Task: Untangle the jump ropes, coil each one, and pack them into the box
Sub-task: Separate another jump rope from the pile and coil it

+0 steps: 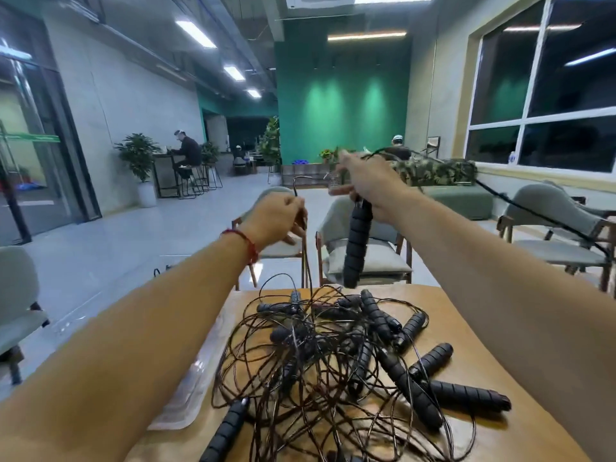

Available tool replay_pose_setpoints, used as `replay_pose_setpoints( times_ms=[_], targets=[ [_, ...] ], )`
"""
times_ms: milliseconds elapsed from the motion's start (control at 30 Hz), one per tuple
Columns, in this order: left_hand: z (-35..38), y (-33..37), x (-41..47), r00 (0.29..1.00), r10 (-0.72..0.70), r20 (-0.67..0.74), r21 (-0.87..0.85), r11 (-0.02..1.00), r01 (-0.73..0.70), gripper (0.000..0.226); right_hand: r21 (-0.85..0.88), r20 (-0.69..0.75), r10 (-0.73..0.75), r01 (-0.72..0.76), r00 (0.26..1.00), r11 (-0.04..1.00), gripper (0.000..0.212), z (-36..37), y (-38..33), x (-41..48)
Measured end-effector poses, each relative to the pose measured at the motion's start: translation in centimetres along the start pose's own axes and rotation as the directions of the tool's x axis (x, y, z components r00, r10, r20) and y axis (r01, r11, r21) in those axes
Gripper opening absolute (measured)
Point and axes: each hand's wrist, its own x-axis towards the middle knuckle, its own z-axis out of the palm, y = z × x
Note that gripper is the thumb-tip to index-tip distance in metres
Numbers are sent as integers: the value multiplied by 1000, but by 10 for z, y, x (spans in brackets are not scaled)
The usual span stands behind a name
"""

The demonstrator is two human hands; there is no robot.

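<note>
Above the wooden table [463,325], the left hand [276,218] is raised with its fingers curled, pinching a thin cord [308,261] that drops straight down into the tangle of jump ropes [320,361]. Just beside it and slightly higher, the right hand [370,185] grasps the top end of a black foam handle [358,241], which hangs free below the palm. The fingertips are blurred, so the exact grip cannot be told. A black rope [503,196] runs from that hand off to the right and down past the chairs.

Lifting one rope high and holding the hands apart probably puts its line under tension, so that it shows against the heap and can be drawn out loop by loop. The heap itself lies on the table below, with many handles and wiry cords crossing one another, so the untangling looks barely begun. A clear plastic wrapper [186,395] lies at the table's left edge. No box is plainly in view.
</note>
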Motion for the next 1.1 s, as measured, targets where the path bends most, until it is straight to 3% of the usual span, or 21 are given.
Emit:
replay_pose_setpoints(
  times_ms=[67,100,167,200,267,367,433,533,600,633,700,833,967,1100],
  targets=[
    [-12,17,11,998,29,-60,-10,1000,-30,35,-132,91,134,-122,987,984,44,2,15,-8],
    [-18,26,15,994,54,-95,-35,998,-58,34,-167,184,163,-133,969,977,34,5,22,-11],
    [-27,44,20,984,98,-149,-91,989,-113,36,-192,393,164,-94,905,977,18,11,33,-21],
    [-29,54,22,977,121,-173,-99,985,-140,37,-197,466,151,-64,872,978,21,14,38,-26],
    [-31,72,24,963,147,-228,-136,974,-181,38,-220,520,131,-15,844,975,23,24,42,-30],
    [-31,89,25,940,131,-315,-264,939,-220,37,-221,456,153,-55,877,974,37,35,41,-27],
    [-29,85,26,954,112,-277,-244,953,-182,31,-170,367,124,-64,922,983,44,33,36,-23],
    [-21,60,19,999,26,-33,-15,1000,-26,31,-31,193,20,-14,981,999,48,22,25,-11],
    [-12,39,8,976,-24,215,233,972,-27,33,85,110,-51,41,993,996,50,15,15,-2],
    [-6,31,2,948,-69,310,244,970,-10,31,162,81,-63,49,995,986,48,12,10,3],
    [10,17,-11,918,-115,380,184,982,47,28,269,49,-60,45,997,962,42,7,-1,8],
    [35,-12,-9,874,-134,467,367,929,-54,25,396,27,-106,86,994,914,36,4,-18,9],
    [43,-15,-10,927,-75,368,389,918,-80,13,407,9,-110,97,994,908,38,2,-13,10],
    [39,-6,-7,987,17,161,292,954,-64,23,78,66,-1,-5,998,997,37,-1,8,6]
  ],
)
